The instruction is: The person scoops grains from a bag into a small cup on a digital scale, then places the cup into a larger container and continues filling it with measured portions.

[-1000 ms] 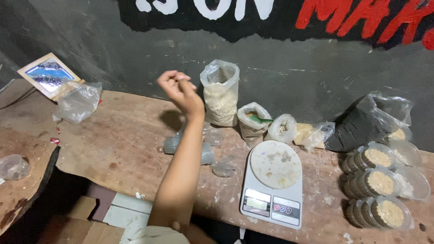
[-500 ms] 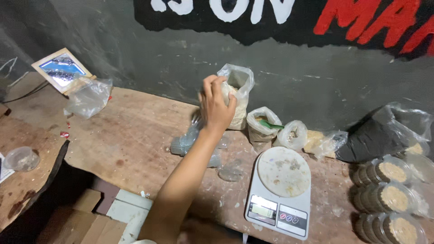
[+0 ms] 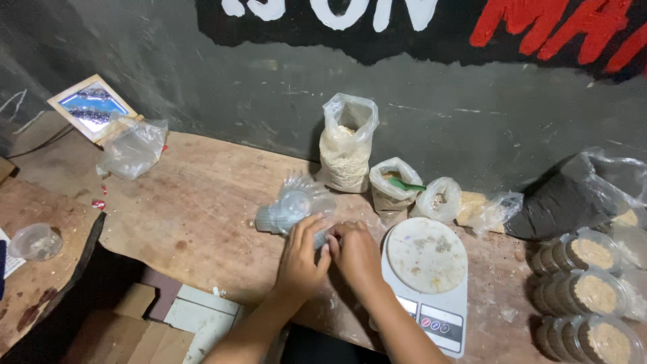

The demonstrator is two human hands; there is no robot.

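**Hands meet at the plastic cups**

On the wooden table (image 3: 168,216), the left hand (image 3: 300,259), raised half a second ago, now joins the right hand (image 3: 356,256), fingers curled on a clear cup beside the cup stack (image 3: 290,209). Tall bag (image 3: 347,145) holds pale grain; lidded tubs (image 3: 590,283) hold the same.

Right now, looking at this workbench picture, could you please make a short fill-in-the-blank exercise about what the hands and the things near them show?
1. The left hand and the right hand meet over a stack of clear plastic ____ lying on the wooden table.
2. The white kitchen scale lies to the ____ of the right hand.
3. A ____ scoop sticks out of a small bag by the wall.
4. The tall open bag stands against the dark ____.

Missing words: cups; right; green; wall
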